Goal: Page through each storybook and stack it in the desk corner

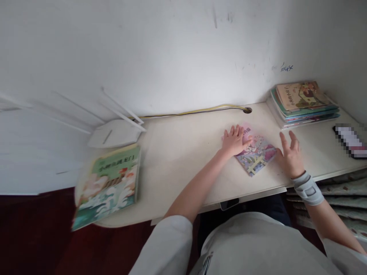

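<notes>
A pink and purple picture book [255, 154] with a blossom cover lies at an angle on the white desk [177, 160]. Flat on its upper left part rests my left hand [233, 141], fingers stretched out. My right hand [291, 156] is at the book's right corner, its fingers apart; whether the thumb touches the corner I cannot tell. A grey wrist wrap [308, 188] is round my right wrist.
A green picture book [111, 183] lies at the desk's left end, jutting over the front edge. Behind it stands a white router [114, 133] with antennas. Cables [186, 113] run along the wall to a hole. At right are stacked books [304, 101] and a phone [349, 139].
</notes>
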A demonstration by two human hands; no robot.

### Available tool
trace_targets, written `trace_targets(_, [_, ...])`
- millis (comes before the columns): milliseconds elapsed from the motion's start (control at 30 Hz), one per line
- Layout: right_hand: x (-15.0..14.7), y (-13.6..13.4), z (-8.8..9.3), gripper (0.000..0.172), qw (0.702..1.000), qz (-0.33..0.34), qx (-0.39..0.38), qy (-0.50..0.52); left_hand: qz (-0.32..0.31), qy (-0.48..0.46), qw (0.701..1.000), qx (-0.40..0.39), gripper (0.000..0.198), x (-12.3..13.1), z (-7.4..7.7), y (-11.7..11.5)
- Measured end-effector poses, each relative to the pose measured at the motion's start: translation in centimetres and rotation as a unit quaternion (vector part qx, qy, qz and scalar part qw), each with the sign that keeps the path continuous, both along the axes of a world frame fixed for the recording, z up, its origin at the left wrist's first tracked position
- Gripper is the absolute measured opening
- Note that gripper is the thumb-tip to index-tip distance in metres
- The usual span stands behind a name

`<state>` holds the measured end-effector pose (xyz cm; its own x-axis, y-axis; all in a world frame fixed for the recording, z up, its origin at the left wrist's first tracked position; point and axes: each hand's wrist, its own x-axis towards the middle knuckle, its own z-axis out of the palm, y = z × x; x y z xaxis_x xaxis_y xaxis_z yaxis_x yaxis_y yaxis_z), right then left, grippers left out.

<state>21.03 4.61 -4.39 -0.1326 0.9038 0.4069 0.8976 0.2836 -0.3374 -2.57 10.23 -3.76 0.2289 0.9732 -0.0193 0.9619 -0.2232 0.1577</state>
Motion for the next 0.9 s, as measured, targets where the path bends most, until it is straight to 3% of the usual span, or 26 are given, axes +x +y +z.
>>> trace_targets(167, [-2.0, -0.3, -0.4, 0.041, 0.991, 0.026, -0.022, -0.131, 0.039, 0.033, 0.999, 0.003, 0.078, 0.2, 0.5, -1.2])
trace_targets(300, [-1.1, 0.8, 0.1, 0.051, 0.987, -0.033, -0.044, -0.151, 0.093, 0.017, 0.995, -0.024, 0.054, -1.7, 2.3, -1.6])
trace_targets(367, [-0.4, 1.6, 0.9, 0.047, 0.982, -0.064, -0.092, -0.153, 0.127, -0.014, 0.991, -0.028, 0.041, -3.3, 2.7, -0.8])
trace_targets(533, [0.8, 3.8, 1.9, 0.039, 0.963, -0.103, -0.228, -0.102, 0.148, -0.17, 0.973, -0.059, 0.027, -5.4, 1.4, 2.9])
trace_targets(733, [0.6, 5.6, 1.6, 0.022, 0.962, -0.063, -0.264, -0.005, 0.112, -0.234, 0.964, -0.062, 0.012, -3.8, 0.5, 5.3])
trace_targets(900, [-1.6, 5.8, 2.1, 0.015, 0.968, -0.072, -0.228, -0.077, 0.13, -0.279, 0.951, -0.028, 0.004, -5.2, 0.4, 4.6])
